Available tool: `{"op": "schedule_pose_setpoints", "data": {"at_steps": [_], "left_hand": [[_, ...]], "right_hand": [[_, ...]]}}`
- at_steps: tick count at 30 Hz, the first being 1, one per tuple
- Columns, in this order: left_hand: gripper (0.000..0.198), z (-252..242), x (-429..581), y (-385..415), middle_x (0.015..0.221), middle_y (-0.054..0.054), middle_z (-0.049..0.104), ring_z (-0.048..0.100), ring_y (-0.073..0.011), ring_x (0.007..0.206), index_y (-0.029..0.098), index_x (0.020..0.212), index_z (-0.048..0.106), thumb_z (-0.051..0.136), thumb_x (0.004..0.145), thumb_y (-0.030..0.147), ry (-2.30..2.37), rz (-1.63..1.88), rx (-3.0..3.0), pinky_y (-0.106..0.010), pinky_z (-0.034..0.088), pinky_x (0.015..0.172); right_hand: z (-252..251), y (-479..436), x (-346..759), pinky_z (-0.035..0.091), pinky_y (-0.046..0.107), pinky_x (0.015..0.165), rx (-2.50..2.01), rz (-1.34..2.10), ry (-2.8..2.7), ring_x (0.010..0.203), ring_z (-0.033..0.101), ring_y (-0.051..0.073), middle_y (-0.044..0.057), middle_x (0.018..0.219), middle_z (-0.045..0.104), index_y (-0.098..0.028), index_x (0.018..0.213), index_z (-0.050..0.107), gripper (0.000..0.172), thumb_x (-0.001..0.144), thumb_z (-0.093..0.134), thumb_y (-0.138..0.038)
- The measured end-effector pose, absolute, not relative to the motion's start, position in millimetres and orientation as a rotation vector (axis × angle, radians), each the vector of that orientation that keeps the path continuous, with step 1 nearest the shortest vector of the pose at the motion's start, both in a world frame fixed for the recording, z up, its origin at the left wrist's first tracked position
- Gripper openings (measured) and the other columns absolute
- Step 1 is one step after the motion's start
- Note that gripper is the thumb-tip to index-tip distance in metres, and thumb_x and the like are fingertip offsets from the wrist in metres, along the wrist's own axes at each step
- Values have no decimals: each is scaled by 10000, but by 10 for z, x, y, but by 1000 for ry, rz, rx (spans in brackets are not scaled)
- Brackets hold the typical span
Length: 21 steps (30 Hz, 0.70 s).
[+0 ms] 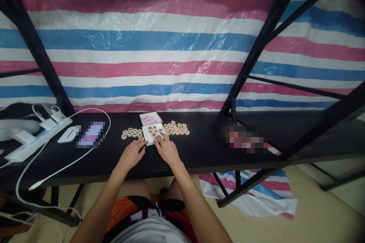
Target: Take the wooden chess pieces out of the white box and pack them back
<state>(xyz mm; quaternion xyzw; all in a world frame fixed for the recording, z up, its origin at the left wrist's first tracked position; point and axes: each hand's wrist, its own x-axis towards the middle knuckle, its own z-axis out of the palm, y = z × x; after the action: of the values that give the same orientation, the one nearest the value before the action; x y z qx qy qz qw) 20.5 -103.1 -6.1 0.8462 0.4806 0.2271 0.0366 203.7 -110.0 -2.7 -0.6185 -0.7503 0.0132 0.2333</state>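
Note:
A small white open box (145,136) on the black table holds several round Chinese chess pieces (151,131) with black characters. My left hand (133,153) lies by the box's front left corner, its fingertips at the edge and the thumb apart. Over the right part of the box reaches my right hand (169,151); its fingers are spread and the fingertips touch the pieces inside. Whether a piece is pinched there is too small to see. Black-marked pieces (130,133) cluster left of the box, and red-marked pieces (177,129) are grouped to the right.
Behind the box lies its pink-and-white lid (150,118). At the left are a phone with a blurred screen (90,135), a white flat device (67,134), a power strip (37,140) and white cables. A blurred item (245,138) lies right, near black metal posts (258,45).

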Motion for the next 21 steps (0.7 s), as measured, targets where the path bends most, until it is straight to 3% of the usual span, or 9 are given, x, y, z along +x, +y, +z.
{"op": "schedule_pose_setpoints", "data": {"at_steps": [21], "left_hand": [[310,-83,195,-1016,1017,-60,662,566,-215,933,214,1157,618,462,889,203,1458,735,2608,-336,465,827]], "right_hand": [[-27,-1092,2046,464,305,856,-1646,77,-2118,982,626,192,73,1336,488,-267,1124,623,377,971,311,-413]]}}
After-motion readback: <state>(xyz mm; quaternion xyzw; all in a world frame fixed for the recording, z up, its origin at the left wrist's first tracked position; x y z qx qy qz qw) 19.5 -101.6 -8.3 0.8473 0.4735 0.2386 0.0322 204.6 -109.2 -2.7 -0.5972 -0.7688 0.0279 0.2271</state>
